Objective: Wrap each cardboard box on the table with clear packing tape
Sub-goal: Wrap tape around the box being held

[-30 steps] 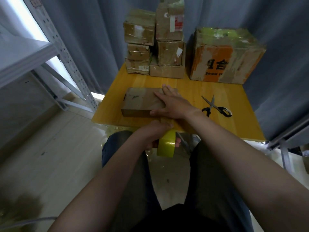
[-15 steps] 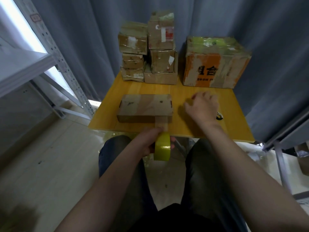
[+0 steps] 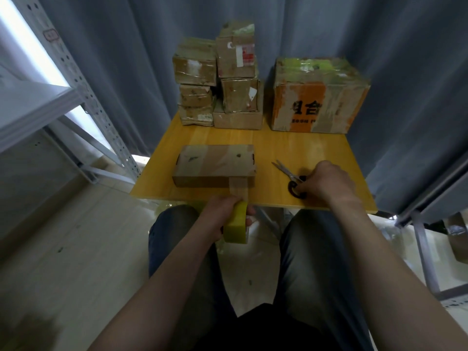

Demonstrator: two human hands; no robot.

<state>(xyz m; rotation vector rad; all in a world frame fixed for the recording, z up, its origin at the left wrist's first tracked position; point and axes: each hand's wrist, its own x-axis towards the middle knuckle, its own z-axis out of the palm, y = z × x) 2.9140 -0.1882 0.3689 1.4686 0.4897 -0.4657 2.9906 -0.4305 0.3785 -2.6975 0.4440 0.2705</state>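
gripping the tape roll (image 3: 236, 224) just below the table (image 3: 304, 148) edge, your left hand (image 3: 222, 214) holds the strip (image 3: 238, 188) taut from the near face of the cardboard box (image 3: 215, 163), ready for cutting; your right hand (image 3: 326, 181) curls round the handles of the scissors (image 3: 288, 173), beside the box.

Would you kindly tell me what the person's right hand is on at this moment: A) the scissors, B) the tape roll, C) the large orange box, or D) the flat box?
A: the right hand curls around the black handles of the scissors lying on the table, while the left hand holds the tape roll.
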